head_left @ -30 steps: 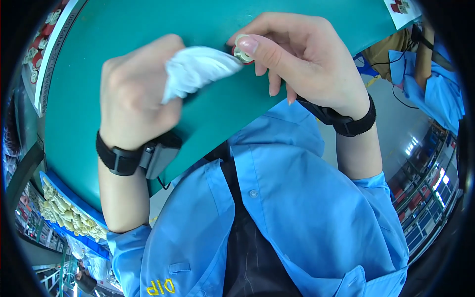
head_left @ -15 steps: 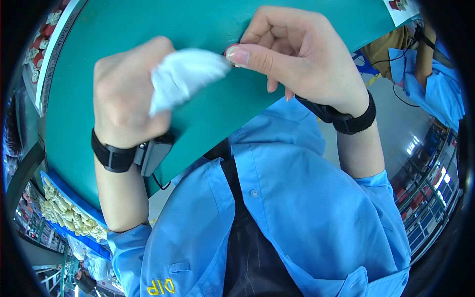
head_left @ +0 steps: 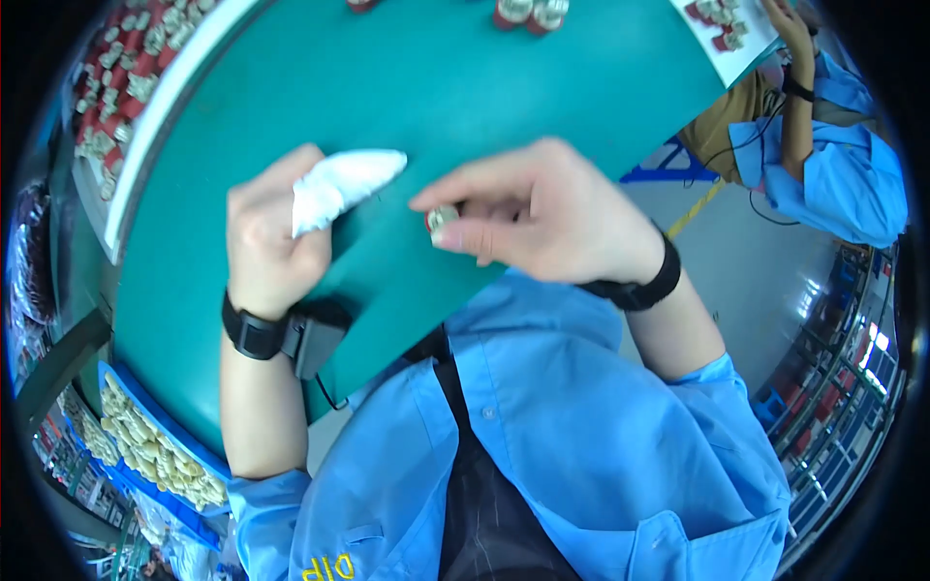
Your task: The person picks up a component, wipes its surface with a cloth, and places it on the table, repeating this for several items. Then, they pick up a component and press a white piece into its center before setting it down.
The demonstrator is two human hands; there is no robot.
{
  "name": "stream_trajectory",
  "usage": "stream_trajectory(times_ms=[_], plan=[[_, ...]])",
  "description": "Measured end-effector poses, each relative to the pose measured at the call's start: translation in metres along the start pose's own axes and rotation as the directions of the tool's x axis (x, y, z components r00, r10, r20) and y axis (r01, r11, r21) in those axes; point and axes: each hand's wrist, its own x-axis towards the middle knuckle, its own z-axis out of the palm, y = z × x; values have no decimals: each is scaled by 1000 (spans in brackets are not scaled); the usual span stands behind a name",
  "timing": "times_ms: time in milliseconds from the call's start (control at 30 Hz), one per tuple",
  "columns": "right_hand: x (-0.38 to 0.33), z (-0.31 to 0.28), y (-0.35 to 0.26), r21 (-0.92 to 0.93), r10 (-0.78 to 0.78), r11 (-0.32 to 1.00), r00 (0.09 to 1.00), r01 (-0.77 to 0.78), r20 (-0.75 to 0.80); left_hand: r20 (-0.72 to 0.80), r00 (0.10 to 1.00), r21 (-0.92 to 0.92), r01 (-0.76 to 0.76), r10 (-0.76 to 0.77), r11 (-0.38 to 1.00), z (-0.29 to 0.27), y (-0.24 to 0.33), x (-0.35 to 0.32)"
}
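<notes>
Round part [head_left: 443,217] shows a pale face and red edge

I have the left hand [head_left: 271,232] over the left half of the bench [head_left: 417,87], a cloth [head_left: 349,182] in its grip. To its right, above the bench near the near edge, the right hand [head_left: 547,218] grips a cylindrical part [head_left: 442,219], apart from the cloth. A tray [head_left: 172,95] of similar parts runs along the left edge; two loose parts [head_left: 529,14] lie ahead of the hands. A sheet [head_left: 727,66] is at the right end, a co-worker [head_left: 823,174] beyond. Off the near left corner I see a bin [head_left: 179,434] holding small pieces [head_left: 160,457].
</notes>
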Motion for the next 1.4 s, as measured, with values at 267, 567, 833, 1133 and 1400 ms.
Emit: stream_trajectory(times_ms=[267, 567, 833, 1133, 1400], plan=[[-17, -77, -19, 187, 9, 980, 918, 71, -397, -30, 997, -86, 65, -67, 994, 6, 4, -4], [32, -130, 13, 272, 113, 962, 877, 21, -468, -35, 998, -12, 59, -59, 998, 3, 10, 0], [32, -128, 3, 290, 244, 950, 852, -114, -463, -12, 996, -14, 84, -84, 996, 3, 11, 3], [-41, -180, 14, -81, -99, 995, 459, 59, -883, 9, 993, -67, 122, -122, 990, 2, 10, 2], [-33, -281, 31, -788, -686, 463, 399, -407, -609, -2, 989, -92, 146, -147, 985, 1, 13, 4]])
